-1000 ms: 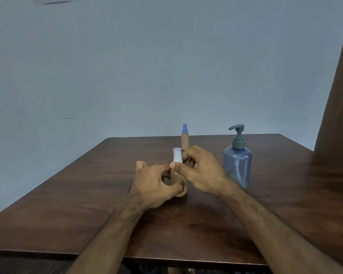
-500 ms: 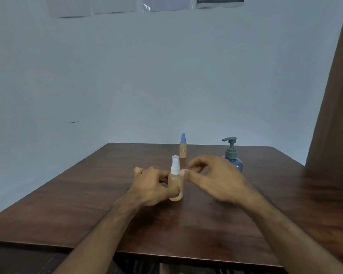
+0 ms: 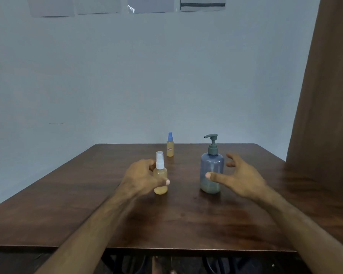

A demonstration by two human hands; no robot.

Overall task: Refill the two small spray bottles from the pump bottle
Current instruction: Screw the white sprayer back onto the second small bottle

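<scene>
The left hand [image 3: 141,177] grips the nearer spray bottle [image 3: 160,178] around its amber belly, thumb across the front, keeping it upright on the table [image 3: 186,224] roughly at the middle of the top; its white sprayer and clear cap look to be still in place. The right hand [image 3: 240,178] is spread wide, thumb stretched in front of the pump bottle [image 3: 211,171] and fingers curving round behind it, and it holds nothing; whether the thumb touches the plastic I cannot tell. The pump bottle stands just to the right of the gripped bottle, with a low band of liquid at its bottom and its spout pointing left. The second spray bottle [image 3: 170,147], blue-capped, stands apart near the far edge. The step in hand appears to be taking hold of the pump bottle, and it is best done by closing round the broad lower body, not the neck, so the bottle does not tip toward the small one beside it. Since the sprayer seems still fitted, that top probably has to come off before any liquid can go in. With so little liquid left, slow full presses of the pump, spout right over the small opening, should limit drips on the wood.
</scene>
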